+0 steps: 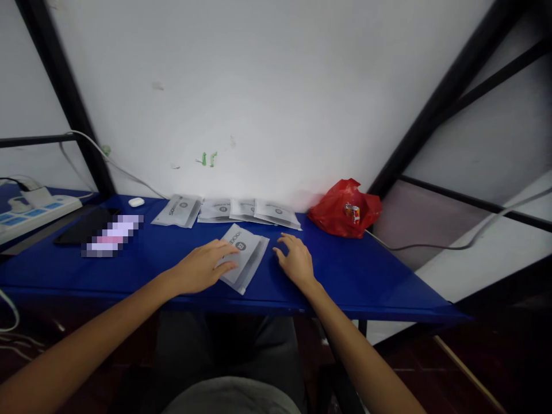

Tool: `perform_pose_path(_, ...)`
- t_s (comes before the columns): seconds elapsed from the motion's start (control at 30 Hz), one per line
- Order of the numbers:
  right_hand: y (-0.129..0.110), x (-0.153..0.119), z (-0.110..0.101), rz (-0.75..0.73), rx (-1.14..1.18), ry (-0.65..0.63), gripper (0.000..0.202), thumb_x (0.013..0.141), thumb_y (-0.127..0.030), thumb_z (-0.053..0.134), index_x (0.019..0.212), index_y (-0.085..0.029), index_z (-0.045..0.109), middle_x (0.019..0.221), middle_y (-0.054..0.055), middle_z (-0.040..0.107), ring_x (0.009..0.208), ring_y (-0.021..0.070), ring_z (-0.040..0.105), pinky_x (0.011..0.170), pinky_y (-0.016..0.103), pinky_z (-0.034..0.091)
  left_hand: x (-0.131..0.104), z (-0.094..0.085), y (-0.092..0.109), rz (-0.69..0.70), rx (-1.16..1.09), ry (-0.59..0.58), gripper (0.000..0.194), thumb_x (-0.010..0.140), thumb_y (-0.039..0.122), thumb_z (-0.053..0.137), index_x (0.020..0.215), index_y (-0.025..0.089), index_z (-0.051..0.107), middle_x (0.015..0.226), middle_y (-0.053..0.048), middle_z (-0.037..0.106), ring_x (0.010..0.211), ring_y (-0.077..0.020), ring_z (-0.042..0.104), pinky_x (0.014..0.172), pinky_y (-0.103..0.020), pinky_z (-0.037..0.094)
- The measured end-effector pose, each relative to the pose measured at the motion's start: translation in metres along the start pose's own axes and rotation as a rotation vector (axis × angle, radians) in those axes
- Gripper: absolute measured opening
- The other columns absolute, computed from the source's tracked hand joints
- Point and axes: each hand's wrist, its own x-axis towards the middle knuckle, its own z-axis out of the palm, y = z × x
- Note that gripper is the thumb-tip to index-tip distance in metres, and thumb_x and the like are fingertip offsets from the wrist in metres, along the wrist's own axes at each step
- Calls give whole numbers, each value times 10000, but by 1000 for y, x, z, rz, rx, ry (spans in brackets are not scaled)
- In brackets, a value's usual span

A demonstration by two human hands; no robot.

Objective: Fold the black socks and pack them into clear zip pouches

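A frosted zip-lock bag (248,261) with a dark round logo lies tilted on the blue table in front of me. My left hand (207,265) rests over its left side, fingers apart and not wrapped round it. To the right of the bag, my right hand (295,259) lies on the table with its fingers spread, holding nothing. Behind them, along the wall, several similar bags overlap in a row, the rightmost bag (278,214) lying over its neighbour. Another such bag (179,211) lies at the row's left end.
A crumpled red plastic bag (342,210) sits at the back right. On the left are a white earbud case (136,202), a black tablet-like device (81,227), a blurred-out phone-like object (112,237) and a power strip (38,214). The blue table (357,282) has a near edge before my lap.
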Motion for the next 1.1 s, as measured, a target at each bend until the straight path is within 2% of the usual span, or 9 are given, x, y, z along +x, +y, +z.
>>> perform_pose_path(0.1, -10, -12, -3, -95, 70, -106, 49, 777, -194, 621, 784, -211, 666, 1157, 91, 630, 1065, 263, 574, 888, 474, 473, 22, 17, -20, -11, 84, 41, 345, 931, 351, 409, 1212, 192, 530, 1220, -81, 579, 1106, -198, 531, 902, -327, 436)
perform_pose_path(0.27, -19, -15, 4, -174, 143, -163, 157, 793, -226, 623, 933, -245, 691, 1222, 93, 599, 1131, 270, 547, 900, 478, 476, 44, 42, -39, -57, 200, 37, 333, 925, 360, 402, 1120, 154, 577, 1136, -111, 613, 1035, -230, 559, 829, -356, 452)
perform_pose_path(0.4, -12, -4, 19, -129, 101, -157, 209, 826, -331, 588, 969, -230, 701, 1222, 126, 598, 1143, 302, 549, 888, 485, 486, 50, 37, -24, -92, 257, 49, 322, 915, 368, 408, 863, 152, 640, 910, -90, 658, 855, -222, 606, 719, -327, 455)
perform_pose_path(0.5, -5, 3, 28, -115, 70, -231, 275, 809, -351, 602, 1037, -222, 687, 1254, 138, 582, 1167, 319, 534, 911, 480, 475, 54, 31, -18, -158, 215, 13, 364, 913, 356, 383, 715, 174, 629, 770, -58, 661, 727, -193, 613, 642, -296, 443)
perform_pose_path(0.57, -2, 7, 33, -137, 76, -277, 315, 774, -326, 638, 1066, -217, 675, 1282, 138, 565, 1191, 321, 515, 933, 470, 460, 57, 30, -23, -226, 168, 37, 325, 907, 330, 374, 796, 184, 643, 840, -60, 675, 793, -202, 622, 662, -300, 449)
perform_pose_path(0.63, -2, 10, 35, -171, 105, -301, 314, 746, -292, 657, 1050, -216, 680, 1288, 128, 564, 1200, 313, 510, 955, 462, 442, 59, 31, -35, -314, 124, 48, 296, 888, 316, 394, 982, 168, 632, 1056, -106, 652, 977, -241, 596, 744, -332, 458)
perform_pose_path(0.7, -3, 14, 35, -207, 155, -318, 285, 739, -256, 651, 1018, -215, 692, 1270, 118, 582, 1185, 301, 526, 982, 459, 418, 61, 32, -49, -389, 73, -11, 328, 866, 321, 424, 1055, 136, 618, 1174, -152, 603, 1083, -271, 554, 807, -354, 450)
perform_pose_path(0.9, -7, 23, 21, -250, 276, -440, 253, 717, -190, 621, 950, -196, 719, 1206, 108, 628, 1190, 312, 523, 1017, 465, 379, 56, 27, -75, -486, -61, -167, 176, 779, 222, 508, 824, 148, 661, 823, -74, 707, 753, -182, 652, 645, -240, 461)
perform_pose_path(1.1, -8, 23, 10, -60, 272, -438, 131, 684, -253, 647, 765, -167, 704, 1223, 128, 613, 1189, 314, 519, 980, 427, 400, 39, 24, -68, -504, -96, -102, 151, 722, 101, 469, 723, 167, 605, 768, -41, 682, 718, -150, 615, 623, -214, 414)
